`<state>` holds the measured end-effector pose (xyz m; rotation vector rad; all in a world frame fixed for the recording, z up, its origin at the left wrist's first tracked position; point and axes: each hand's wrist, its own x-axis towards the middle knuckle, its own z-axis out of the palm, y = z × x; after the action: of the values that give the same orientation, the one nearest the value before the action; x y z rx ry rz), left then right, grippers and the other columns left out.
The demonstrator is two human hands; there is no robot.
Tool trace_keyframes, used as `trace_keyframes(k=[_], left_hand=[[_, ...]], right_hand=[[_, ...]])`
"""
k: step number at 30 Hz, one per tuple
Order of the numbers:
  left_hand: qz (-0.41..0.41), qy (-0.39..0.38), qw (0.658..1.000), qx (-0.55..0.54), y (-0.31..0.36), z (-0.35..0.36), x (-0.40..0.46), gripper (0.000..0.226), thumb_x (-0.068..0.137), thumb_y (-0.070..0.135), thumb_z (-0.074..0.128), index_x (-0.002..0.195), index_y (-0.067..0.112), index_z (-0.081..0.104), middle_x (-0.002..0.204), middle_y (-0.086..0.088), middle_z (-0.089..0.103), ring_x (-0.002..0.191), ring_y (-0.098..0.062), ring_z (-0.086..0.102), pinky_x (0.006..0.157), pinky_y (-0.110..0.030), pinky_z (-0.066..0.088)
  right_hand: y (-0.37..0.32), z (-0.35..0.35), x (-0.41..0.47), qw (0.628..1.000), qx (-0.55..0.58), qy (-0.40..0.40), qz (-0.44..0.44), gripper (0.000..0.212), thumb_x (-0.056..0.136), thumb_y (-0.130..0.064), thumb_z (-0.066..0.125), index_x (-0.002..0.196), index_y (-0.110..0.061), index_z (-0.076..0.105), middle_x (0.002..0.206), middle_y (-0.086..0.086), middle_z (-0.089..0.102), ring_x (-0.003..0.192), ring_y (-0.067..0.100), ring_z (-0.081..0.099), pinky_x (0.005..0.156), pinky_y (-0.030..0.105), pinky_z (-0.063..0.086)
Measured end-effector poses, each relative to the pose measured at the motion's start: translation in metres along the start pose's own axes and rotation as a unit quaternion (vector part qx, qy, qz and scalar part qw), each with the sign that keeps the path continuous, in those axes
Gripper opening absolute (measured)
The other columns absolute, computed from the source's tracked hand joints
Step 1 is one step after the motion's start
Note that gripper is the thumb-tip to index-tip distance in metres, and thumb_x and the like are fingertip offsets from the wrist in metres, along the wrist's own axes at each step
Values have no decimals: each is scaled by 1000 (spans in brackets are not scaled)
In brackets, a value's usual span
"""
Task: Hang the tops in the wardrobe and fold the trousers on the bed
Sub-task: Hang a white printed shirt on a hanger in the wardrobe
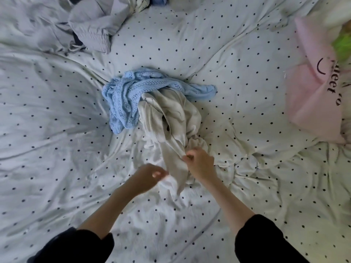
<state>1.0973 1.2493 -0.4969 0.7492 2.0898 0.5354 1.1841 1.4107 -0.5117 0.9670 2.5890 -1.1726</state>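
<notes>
Two hands, left hand [147, 177] and right hand [199, 164], pinching cream garment [171, 114] between them

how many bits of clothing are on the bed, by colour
Light blue: 1, the knitted top
Cream: 1, the garment both hands hold
Lilac-grey: 1, the crumpled garment
Pink: 1, the printed top
Total: 4 clearly seen; scraps at the top edge are too cut off to count.

Dotted bed [237, 59] under blue knit [125, 95], cream garment [171, 114]

The pink pillow [311, 95] bears dark lettering (only "to" reads clearly).
</notes>
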Motion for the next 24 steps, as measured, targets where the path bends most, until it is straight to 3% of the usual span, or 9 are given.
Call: trace_keyframes(k=[3, 8, 10, 12, 14, 16, 20, 22, 24], left_hand=[[-23, 224, 973, -55, -4, -8, 10, 40, 87, 12, 64, 125, 7, 54, 126, -15, 55, 106, -22, 57, 91, -29, 46], [-54, 299, 945, -122, 18, -13, 42, 91, 79, 22, 74, 147, 5, 16, 146, -23, 23, 133, -35, 31, 106, -38, 30], [-59, 354, 932, -45, 25, -17, 49, 89, 80, 23, 73, 148, 14, 16, 147, -22, 20, 131, -37, 30, 102, -47, 36], [-78, 381, 921, 37, 29, -26, 52, 70, 82, 20, 71, 141, 23, 34, 144, -20, 23, 127, -38, 32, 94, -50, 42], [-93, 374, 917, 105, 29, -32, 54, 39, 85, 17, 66, 123, 18, 56, 140, -16, 29, 125, -36, 32, 96, -47, 39], [-98, 351, 917, 160, 23, -29, 50, 20, 89, 15, 60, 108, 13, 64, 138, -13, 34, 126, -33, 31, 99, -43, 33], [-21, 292, 932, 213, 9, 1, 7, 29, 83, 15, 67, 110, 7, 63, 129, -8, 53, 129, -28, 38, 100, -43, 25], [50, 253, 943, 211, 6, 16, -20, 12, 75, 13, 75, 85, 11, 70, 101, -1, 68, 108, -21, 58, 95, -42, 33], [98, 188, 956, 205, 5, 25, -36, 7, 77, 16, 74, 76, 12, 69, 83, 2, 70, 86, -17, 64, 89, -34, 41]], right_hand=[[18, -9, -25, 998, 54, -39, -14, 27, 91, -19, 58, 68, -17, 46, 61, -4, 46, 60, 11, 45, 64, 22, 37], [38, -33, -51, 991, 122, -49, 8, 31, 91, -14, 54, 64, -17, 38, 55, -4, 35, 46, 4, 29, 49, 14, 30], [45, -40, -54, 993, 100, -47, 40, 30, 91, -16, 53, 64, -18, 39, 54, -5, 36, 46, 4, 30, 47, 16, 27], [49, -45, -51, 994, 67, -33, 78, 25, 91, -17, 51, 67, -16, 44, 56, 0, 45, 51, 12, 41, 52, 23, 30], [49, -48, -44, 993, 40, -12, 114, 16, 92, -18, 48, 78, -11, 53, 70, 8, 61, 65, 22, 58, 60, 30, 40], [47, -47, -39, 990, 12, 1, 143, 16, 93, -20, 47, 89, -9, 59, 81, 7, 67, 77, 24, 64, 73, 35, 49], [31, -42, -36, 984, -68, 45, 158, 19, 95, -19, 43, 103, -12, 59, 101, 4, 63, 95, 24, 59, 89, 39, 43], [16, -41, -36, 985, -79, 101, 112, 25, 97, -23, 43, 113, -13, 58, 110, 3, 60, 102, 24, 56, 90, 39, 41], [-5, -38, -33, 993, -39, 97, 46, 27, 97, -28, 45, 109, -11, 62, 103, 3, 63, 95, 20, 58, 84, 34, 42]])
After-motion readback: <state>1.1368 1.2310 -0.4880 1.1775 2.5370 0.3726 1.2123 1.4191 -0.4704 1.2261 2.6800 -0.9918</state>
